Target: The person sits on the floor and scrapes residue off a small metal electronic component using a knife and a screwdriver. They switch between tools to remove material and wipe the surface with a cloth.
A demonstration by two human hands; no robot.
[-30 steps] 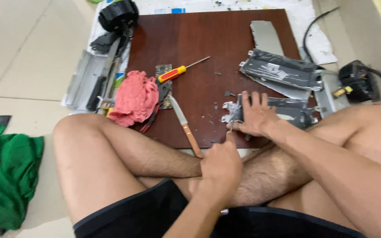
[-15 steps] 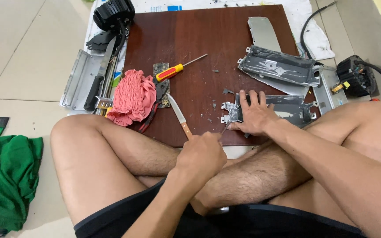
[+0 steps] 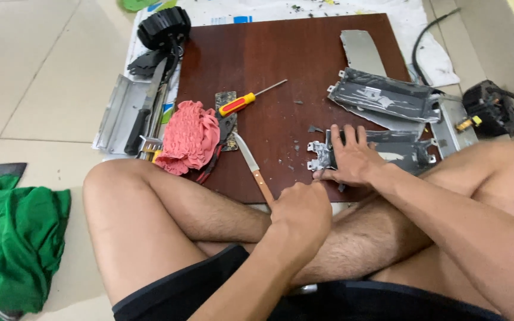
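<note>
Nearest the camera, the left hand (image 3: 301, 208) has moved in the last second from the person's shin up to the near edge of the dark brown wooden board (image 3: 287, 53) and now sits closed in a fist around the pale wooden handle of a short-bladed kitchen knife (image 3: 251, 164). The blade lies flat on the board, its tip angled away to the left, not yet raised. So the knife has just been taken up, while the workpiece has not shifted.

Just beyond, the right hand (image 3: 352, 159) keeps pressing down, fingers spread flat, on a dented grey sheet-metal casing (image 3: 406, 156) at the board's right side, pinning it in place. The knife's blade lies to the left of that casing, near but not touching it.

Farther off lie a crumpled pink cloth (image 3: 188, 138), a yellow-and-red-handled screwdriver (image 3: 242, 103), a second bent grey metal casing (image 3: 382, 98), and a black round motor part (image 3: 163, 27) at the far left corner.
</note>
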